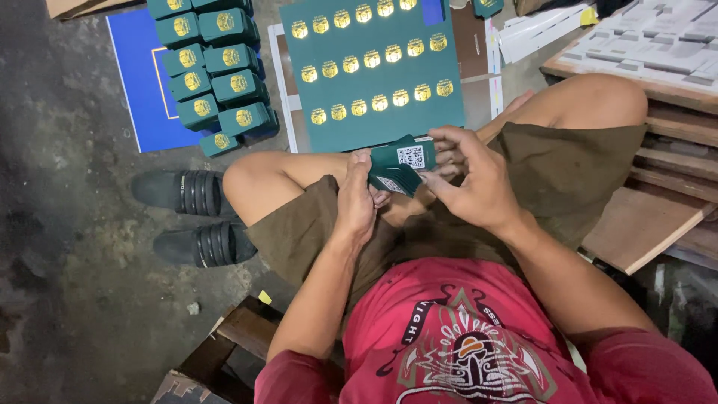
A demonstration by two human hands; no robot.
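**Green carton half-formed, stack of finished ones waiting**

While both hands worked over the lap, the left hand [357, 200] pinched the lower edge of a small green carton [402, 166] and the right hand [471, 179] curled over its top, each grip clenched on the card. The carton looked only partly folded, flaps loose, so that one seemed unfinished. Out beyond the knees, a pile of folded green boxes [217, 71] sat on a blue sheet [134, 82], apparently done. A green printed sheet [370, 112] with gold emblems lay flat on the floor. Black sandals [196, 217] rested left; wooden pallets [673, 150] crowded the right elbow.
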